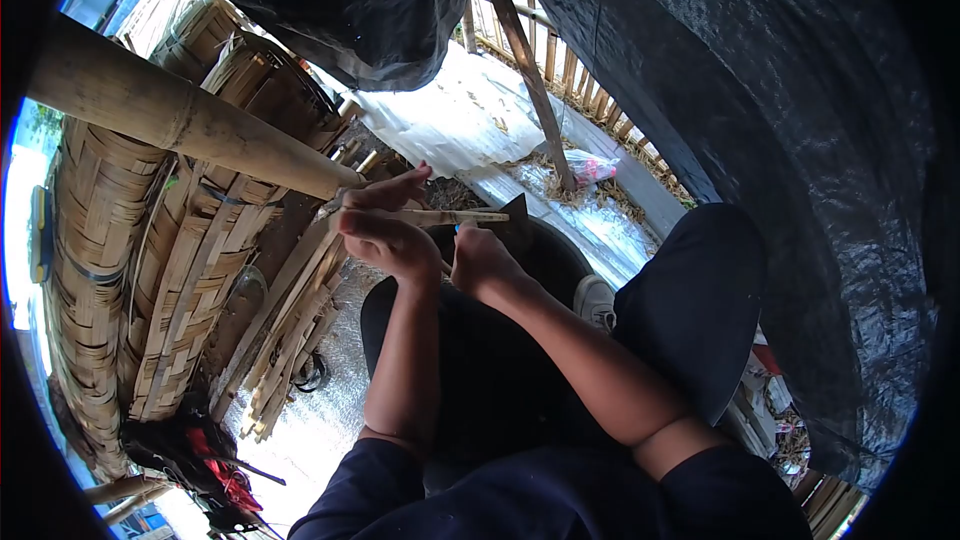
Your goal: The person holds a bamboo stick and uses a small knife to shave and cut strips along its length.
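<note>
My left hand [390, 235] is in front of the end of a thick bamboo pole [200, 130]. Some of its fingers stretch upward, while a pale bamboo strip [460, 217] comes out from between thumb and fingers and points right. Just below that strip, my right hand [487, 262] is closed in a fist. A small blue bit shows at its top; the rest of what it grips is hidden. Beyond the strip's tip stands a dark, pointed flat piece [516, 208], whose kind I cannot make out. Both forearms reach over my dark-clothed lap.
Woven bamboo panels [100, 240] stand in rolls at left, near a pile of split bamboo strips [290, 340]. Black plastic sheeting [800, 140] hangs above and right. A wooden post [525, 70] slants behind a plastic bag [590, 168]. A dark round container [555, 255] sits before my shoe [595, 302].
</note>
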The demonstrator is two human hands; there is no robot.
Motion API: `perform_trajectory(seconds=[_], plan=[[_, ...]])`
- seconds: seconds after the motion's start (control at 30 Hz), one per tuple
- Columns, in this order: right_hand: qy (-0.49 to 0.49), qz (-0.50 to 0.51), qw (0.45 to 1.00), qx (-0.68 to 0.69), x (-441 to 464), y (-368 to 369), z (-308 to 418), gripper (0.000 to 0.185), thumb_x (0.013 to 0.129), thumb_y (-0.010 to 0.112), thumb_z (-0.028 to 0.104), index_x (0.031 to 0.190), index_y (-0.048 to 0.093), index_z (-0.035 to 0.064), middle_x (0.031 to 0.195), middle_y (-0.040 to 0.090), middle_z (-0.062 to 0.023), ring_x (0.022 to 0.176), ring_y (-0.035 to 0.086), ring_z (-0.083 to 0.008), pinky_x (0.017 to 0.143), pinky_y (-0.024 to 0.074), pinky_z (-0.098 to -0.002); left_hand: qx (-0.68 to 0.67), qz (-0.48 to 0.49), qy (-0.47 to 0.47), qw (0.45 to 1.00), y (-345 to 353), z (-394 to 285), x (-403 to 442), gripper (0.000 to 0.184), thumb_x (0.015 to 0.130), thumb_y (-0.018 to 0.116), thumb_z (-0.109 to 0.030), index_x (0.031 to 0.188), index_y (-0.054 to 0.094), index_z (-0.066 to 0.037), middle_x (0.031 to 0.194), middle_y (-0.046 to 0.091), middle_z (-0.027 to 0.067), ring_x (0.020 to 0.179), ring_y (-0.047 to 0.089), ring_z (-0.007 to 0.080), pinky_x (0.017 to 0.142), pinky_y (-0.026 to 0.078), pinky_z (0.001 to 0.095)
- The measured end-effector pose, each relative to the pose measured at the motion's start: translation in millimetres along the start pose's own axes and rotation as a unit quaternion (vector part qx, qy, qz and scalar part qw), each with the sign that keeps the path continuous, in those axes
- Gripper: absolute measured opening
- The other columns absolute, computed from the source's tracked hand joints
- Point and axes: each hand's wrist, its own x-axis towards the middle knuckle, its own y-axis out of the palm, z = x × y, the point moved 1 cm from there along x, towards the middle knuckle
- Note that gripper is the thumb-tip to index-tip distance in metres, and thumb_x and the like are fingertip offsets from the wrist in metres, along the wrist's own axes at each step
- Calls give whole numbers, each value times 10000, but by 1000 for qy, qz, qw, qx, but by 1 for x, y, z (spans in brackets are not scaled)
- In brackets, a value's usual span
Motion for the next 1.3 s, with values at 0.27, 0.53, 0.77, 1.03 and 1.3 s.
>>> perform_trajectory(seconds=[0.27,0.53,0.77,1.03,1.3], plan=[[4,46,998,-39,-10,1,7,168,787,516,-12,940,481,-70,908,620,-308,931,622,-397,788,521,-425,29,-17,-23,999,-4,5,6,785,901,61,-649,683,476,-20,663,645,181,620,639,217,602,525,275],[18,-5,999,-31,-7,3,6,205,747,546,-1,899,472,-116,799,604,-330,848,628,-422,735,521,-455,10,-23,-19,1000,-2,-1,2,760,921,72,-619,687,469,-14,630,642,161,554,598,186,572,505,270],[28,6,998,-64,-5,1,3,191,785,513,7,952,523,-84,879,626,-295,895,628,-403,776,525,-433,16,17,10,1000,-1,2,3,665,938,77,-583,680,394,-58,599,627,171,534,613,179,530,503,254],[23,7,1000,-20,-6,4,4,176,764,531,4,909,501,-92,859,612,-320,883,622,-420,756,519,-454,-23,-83,-46,995,-10,13,13,706,925,68,-607,660,419,-55,577,616,158,501,607,202,503,513,266],[58,48,997,-31,-2,-2,7,231,763,529,-16,977,526,-102,938,619,-296,963,606,-400,835,504,-436,-21,-8,16,1000,-2,6,6,725,913,64,-624,615,411,-62,542,595,160,494,609,210,535,540,308]])
